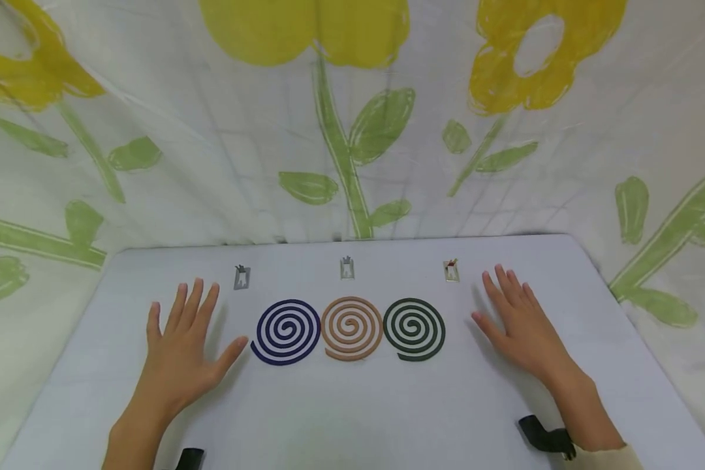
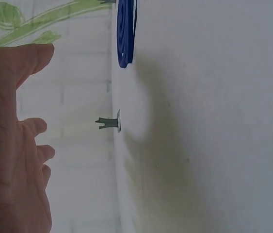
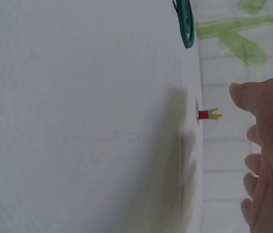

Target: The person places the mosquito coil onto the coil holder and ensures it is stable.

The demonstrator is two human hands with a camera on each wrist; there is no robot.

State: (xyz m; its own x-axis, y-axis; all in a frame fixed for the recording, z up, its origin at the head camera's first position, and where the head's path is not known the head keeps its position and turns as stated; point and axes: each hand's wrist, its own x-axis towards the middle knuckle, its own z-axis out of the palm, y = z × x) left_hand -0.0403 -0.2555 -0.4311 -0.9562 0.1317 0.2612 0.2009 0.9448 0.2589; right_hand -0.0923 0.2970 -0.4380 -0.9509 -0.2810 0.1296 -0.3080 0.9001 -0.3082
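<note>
Three mosquito coils lie flat in a row on the white table: a dark blue coil (image 1: 286, 331), a tan coil (image 1: 352, 328) and a dark green coil (image 1: 414, 329). Behind them stand small metal coil stands: a grey stand (image 1: 242, 277), a silver stand (image 1: 347, 267) and a stand with a red and yellow prong (image 1: 451, 270). My left hand (image 1: 179, 352), fingers spread and holding nothing, hovers left of the blue coil, its thumb nearest that coil. To the right of the green coil, my right hand (image 1: 523, 326) is likewise raised over the table with straight fingers and nothing held.
A white table (image 1: 352, 418) with rounded back corners carries everything. Along its back edge hangs a white curtain (image 1: 241, 130) painted with yellow flowers and green leaves. Black straps sit at both wrists, including the right wrist strap (image 1: 545, 437).
</note>
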